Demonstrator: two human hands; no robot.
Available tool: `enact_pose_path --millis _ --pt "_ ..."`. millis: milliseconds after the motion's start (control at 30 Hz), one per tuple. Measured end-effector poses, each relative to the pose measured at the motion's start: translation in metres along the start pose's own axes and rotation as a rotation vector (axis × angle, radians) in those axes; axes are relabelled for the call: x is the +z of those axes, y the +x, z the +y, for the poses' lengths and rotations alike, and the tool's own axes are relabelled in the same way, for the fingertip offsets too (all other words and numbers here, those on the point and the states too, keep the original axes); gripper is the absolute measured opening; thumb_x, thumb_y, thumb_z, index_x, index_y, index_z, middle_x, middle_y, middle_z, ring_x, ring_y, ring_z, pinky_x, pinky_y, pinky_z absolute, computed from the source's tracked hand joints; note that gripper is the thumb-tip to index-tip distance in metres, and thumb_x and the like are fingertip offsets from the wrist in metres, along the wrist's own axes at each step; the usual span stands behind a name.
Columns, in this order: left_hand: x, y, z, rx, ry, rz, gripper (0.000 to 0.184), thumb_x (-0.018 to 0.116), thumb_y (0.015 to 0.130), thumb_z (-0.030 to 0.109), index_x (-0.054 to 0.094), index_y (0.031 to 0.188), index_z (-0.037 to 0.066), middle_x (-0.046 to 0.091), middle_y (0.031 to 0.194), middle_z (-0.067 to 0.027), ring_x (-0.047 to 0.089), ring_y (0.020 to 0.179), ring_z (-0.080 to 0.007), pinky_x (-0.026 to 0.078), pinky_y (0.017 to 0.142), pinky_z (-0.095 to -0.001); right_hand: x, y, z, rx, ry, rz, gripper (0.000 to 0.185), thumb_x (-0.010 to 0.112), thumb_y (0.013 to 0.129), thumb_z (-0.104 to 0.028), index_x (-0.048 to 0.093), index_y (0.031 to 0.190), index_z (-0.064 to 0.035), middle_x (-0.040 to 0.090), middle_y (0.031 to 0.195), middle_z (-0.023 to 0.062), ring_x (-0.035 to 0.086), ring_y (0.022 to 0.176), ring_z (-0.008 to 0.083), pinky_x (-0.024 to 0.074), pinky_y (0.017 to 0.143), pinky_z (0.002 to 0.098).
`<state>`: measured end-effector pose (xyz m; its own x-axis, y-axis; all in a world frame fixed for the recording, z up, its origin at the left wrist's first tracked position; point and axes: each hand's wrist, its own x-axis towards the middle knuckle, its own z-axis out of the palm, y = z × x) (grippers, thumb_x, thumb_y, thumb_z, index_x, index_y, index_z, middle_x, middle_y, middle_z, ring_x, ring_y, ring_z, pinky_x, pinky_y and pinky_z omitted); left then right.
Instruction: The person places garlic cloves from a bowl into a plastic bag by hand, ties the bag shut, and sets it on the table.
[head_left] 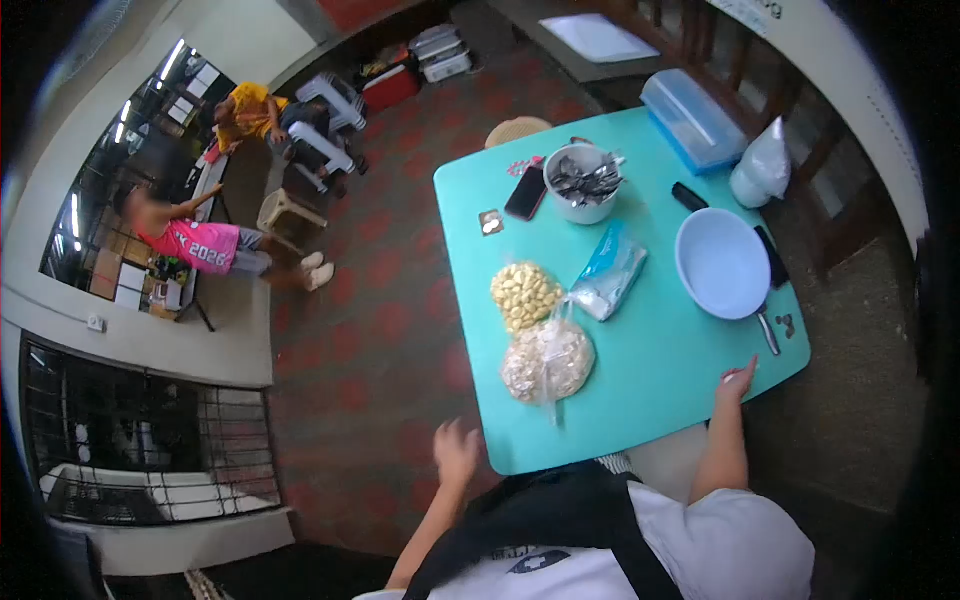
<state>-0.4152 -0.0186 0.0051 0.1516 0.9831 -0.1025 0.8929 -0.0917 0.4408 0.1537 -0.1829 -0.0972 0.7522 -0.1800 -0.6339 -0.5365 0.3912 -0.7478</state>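
Observation:
My left hand (457,452) is off the table's left front corner, slightly blurred, with its fingers apart and nothing in it. Over the front right edge, my right hand (738,380) is open and holds nothing that I can see. Nearest to it lies a knife (768,331) with a metal handle, partly beneath the rim of a light blue basin (722,263). On the left half of the turquoise table (640,385) sit a bag of peeled garlic cloves (525,295) and a knotted clear bag of pale pieces (530,365). A blue-and-white plastic pack (610,272) lies beside them.
Further back are a white pail (580,208) of wrapped utensils, a phone (526,193), coins (491,223), a blue lidded box (695,120) and a white plastic bag (762,170). Two people (195,240) (250,115) sit across the room near stools (290,215).

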Motion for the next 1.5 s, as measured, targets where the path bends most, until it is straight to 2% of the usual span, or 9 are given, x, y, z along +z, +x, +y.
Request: enact_pose_path --millis 133,400,700,900,1100,1233,1367,1433,1500 --pt "0.004 0.027 0.111 0.440 0.004 -0.310 0.059 0.066 0.088 0.034 0.045 0.136 0.007 0.037 0.142 -0.0275 0.042 0.126 -0.0467 0.037 0.105 -0.0514 0.050 0.009 -0.005 0.045 0.149 -0.032 0.053 0.073 0.079 -0.054 0.052 0.093 -0.0073 0.040 0.074 0.0020 0.042 0.065 0.0115 0.0354 0.058 0.0289" --pt "-0.005 -0.002 0.082 0.367 -0.256 -0.974 0.041 0.061 0.092 0.027 0.054 0.125 0.003 0.051 0.131 -0.0209 0.054 0.115 -0.0389 0.045 0.097 -0.0429 0.090 0.101 0.014 -0.054 -0.040 -0.206 0.050 0.074 0.073 -0.023 0.053 0.114 -0.0028 0.056 0.112 0.0062 0.052 0.096 0.0206 0.0408 0.076 0.0346" --pt "-0.095 -0.005 -0.027 0.220 -0.151 -0.525 0.035 0.060 0.091 0.020 0.058 0.121 0.001 0.059 0.121 -0.0190 0.054 0.115 -0.0359 0.044 0.097 -0.0417 -0.034 0.056 0.042 0.136 -0.025 -0.237 0.039 0.064 0.069 -0.002 0.054 0.107 -0.0038 0.059 0.106 0.0077 0.056 0.099 0.0226 0.0484 0.079 0.0354" --pt "-0.154 -0.046 -0.113 0.390 -0.310 -0.644 0.039 0.061 0.091 0.023 0.057 0.124 0.002 0.058 0.123 -0.0192 0.054 0.117 -0.0353 0.042 0.100 -0.0400 -0.162 -0.099 0.088 0.190 -0.004 -0.301 0.041 0.057 0.065 0.000 0.056 0.106 -0.0058 0.060 0.107 0.0086 0.058 0.100 0.0240 0.0512 0.085 0.0362" --pt "-0.174 -0.096 -0.193 -0.048 -0.762 -0.893 0.038 0.056 0.097 0.020 0.053 0.130 0.003 0.059 0.122 -0.0132 0.056 0.114 -0.0220 0.044 0.097 -0.0316 -0.223 -0.278 0.091 0.393 -0.104 -0.697 0.073 0.056 0.058 -0.009 0.047 0.130 0.0017 0.057 0.121 0.0174 0.054 0.114 0.0382 0.0423 0.104 0.0527" --pt "-0.156 -0.091 -0.187 0.089 -1.065 -0.923 0.050 0.057 0.097 0.026 0.042 0.141 0.006 0.049 0.136 -0.0106 0.054 0.116 -0.0223 0.044 0.097 -0.0338 -0.218 -0.328 0.097 0.565 -0.250 -0.877 0.072 0.055 0.057 -0.009 0.047 0.128 0.0042 0.058 0.120 0.0213 0.057 0.110 0.0395 0.0427 0.103 0.0542" --pt "-0.137 -0.079 -0.127 -0.170 -1.581 -0.876 0.078 0.061 0.091 0.047 0.025 0.149 0.010 0.036 0.145 -0.0157 0.052 0.115 -0.0292 0.047 0.090 -0.0437 -0.193 -0.355 0.138 0.446 -0.422 -1.092 0.068 0.053 0.056 -0.003 0.051 0.124 0.0061 0.063 0.111 0.0182 0.061 0.105 0.0323 0.0511 0.093 0.0435" --pt "-0.140 -0.073 -0.103 -0.455 -1.418 -0.780 0.085 0.068 0.085 0.046 0.026 0.148 0.008 0.037 0.141 -0.0214 0.051 0.117 -0.0307 0.048 0.088 -0.0442 -0.179 -0.347 0.161 0.480 -0.567 -1.163 0.066 0.051 0.056 0.000 0.053 0.122 0.0058 0.064 0.107 0.0164 0.062 0.102 0.0297 0.0522 0.090 0.0400" --pt "-0.118 -0.059 -0.100 -0.397 -1.113 -0.623 0.091 0.075 0.079 0.044 0.028 0.147 0.007 0.037 0.138 -0.0259 0.050 0.118 -0.0325 0.049 0.087 -0.0451 -0.164 -0.369 0.162 0.425 -0.585 -1.192 0.069 0.049 0.055 0.001 0.050 0.124 0.0059 0.064 0.109 0.0168 0.063 0.101 0.0305 0.0520 0.092 0.0409"
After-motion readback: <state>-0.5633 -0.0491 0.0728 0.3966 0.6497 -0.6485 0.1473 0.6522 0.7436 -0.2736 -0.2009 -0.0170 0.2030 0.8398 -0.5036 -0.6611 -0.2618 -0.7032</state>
